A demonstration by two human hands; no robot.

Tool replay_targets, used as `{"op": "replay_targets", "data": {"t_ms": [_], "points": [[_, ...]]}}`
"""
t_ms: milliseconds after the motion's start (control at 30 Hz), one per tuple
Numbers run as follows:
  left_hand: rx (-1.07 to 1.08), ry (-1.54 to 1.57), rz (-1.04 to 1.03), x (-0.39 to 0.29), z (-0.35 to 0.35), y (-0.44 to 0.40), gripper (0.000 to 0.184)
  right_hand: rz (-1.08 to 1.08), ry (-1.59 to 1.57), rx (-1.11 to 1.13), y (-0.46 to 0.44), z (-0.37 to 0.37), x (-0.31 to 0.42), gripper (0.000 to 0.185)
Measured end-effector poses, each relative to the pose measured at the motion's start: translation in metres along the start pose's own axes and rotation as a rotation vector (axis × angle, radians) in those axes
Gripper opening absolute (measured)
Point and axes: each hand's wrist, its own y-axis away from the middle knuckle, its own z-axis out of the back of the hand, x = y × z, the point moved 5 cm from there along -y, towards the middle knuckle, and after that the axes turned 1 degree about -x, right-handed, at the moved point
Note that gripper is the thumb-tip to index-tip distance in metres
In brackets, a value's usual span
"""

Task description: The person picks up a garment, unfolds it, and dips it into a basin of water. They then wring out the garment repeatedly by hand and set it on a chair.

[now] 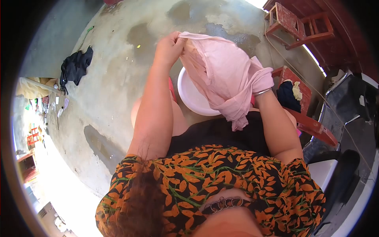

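A pink garment [225,67] of thin cloth is spread between my two hands, partly bunched up. My left hand [170,49] is closed and pinches the garment's upper left edge, lifting it. The cloth covers my right hand up to the wrist [263,95], where a bangle shows; its fingers are hidden. Folds of the garment hang down toward my lap. Below and behind the cloth stands a white basin [193,98] on the floor between my legs, partly covered from view; its contents cannot be made out.
A red wooden stool [306,93] to the right bears dark and cream cloths. Farther back are more red wooden stools [286,19]. A black chair [343,98] stands at the right. Black cloth [77,65] lies on the concrete floor [114,79], which has wet patches.
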Motion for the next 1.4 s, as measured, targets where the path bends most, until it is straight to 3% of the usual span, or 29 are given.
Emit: {"op": "replay_targets", "data": {"t_ms": [67,233,433,500,533,600,633,700,800,867,933,967,1033,1167,1233,1267,1333,1400], "points": [[0.022,-0.052,-0.028,0.002,-0.011,0.0,0.022,-0.008,-0.003,0.011,-0.006,-0.032,0.008,0.047],[0.096,-0.307,-0.031,0.005,-0.014,0.005,0.025,-0.069,-0.03,0.115,0.01,-0.022,-0.024,0.045],[0.379,-0.452,0.138,0.014,-0.044,0.019,0.048,-0.083,-0.05,0.175,0.007,-0.007,-0.048,0.042],[0.544,-0.464,0.01,0.008,-0.068,0.038,0.052,-0.099,-0.061,0.204,0.008,-0.012,-0.056,0.042],[0.548,-0.462,0.018,0.006,-0.074,0.043,0.052,-0.11,-0.067,0.223,0.009,-0.014,-0.061,0.041],[0.612,-0.352,-0.212,-0.011,-0.088,0.05,0.05,-0.129,-0.075,0.258,0.009,-0.021,-0.069,0.041],[0.613,-0.352,-0.213,-0.016,-0.09,0.049,0.05,-0.134,-0.077,0.27,0.005,-0.027,-0.071,0.04],[0.686,-0.37,-0.017,-0.019,-0.094,0.046,0.041,-0.144,-0.078,0.29,0.004,-0.021,-0.08,0.04],[0.58,-0.108,0.084,-0.014,-0.084,0.031,0.036,-0.162,-0.078,0.323,-0.004,-0.009,-0.098,0.039],[0.52,-0.096,0.122,-0.019,-0.07,0.025,0.031,-0.171,-0.078,0.332,-0.003,-0.004,-0.121,0.039],[0.445,-0.069,0.161,-0.018,-0.056,0.018,0.027,-0.566,0.179,0.129,-0.001,0.021,-0.164,0.026],[0.444,-0.072,0.161,-0.016,-0.053,0.018,0.027,-0.565,0.176,0.128,0.001,0.024,-0.163,0.026],[0.335,0.014,0.172,-0.014,-0.042,0.016,0.03,-0.395,-0.277,0.164,0.002,0.024,-0.142,0.023],[0.233,0.039,0.162,-0.004,-0.029,0.01,0.036,-0.24,-0.316,0.219,-0.007,0.021,-0.098,0.032],[0.17,0.066,0.098,0.002,-0.026,0.005,0.043,0.392,0.81,0.253,-0.019,0.027,-0.032,0.062],[0.168,0.067,0.099,-0.005,-0.025,0.01,0.043,0.394,0.81,0.254,-0.023,0.024,-0.02,0.062],[0.183,0.185,0.163,-0.016,-0.026,0.022,0.046,0.339,0.522,0.199,-0.027,0.024,-0.003,0.071],[0.221,0.16,0.146,-0.012,-0.034,0.02,0.048,0.361,0.632,0.188,0.006,-0.015,-0.084,0.068]]}}
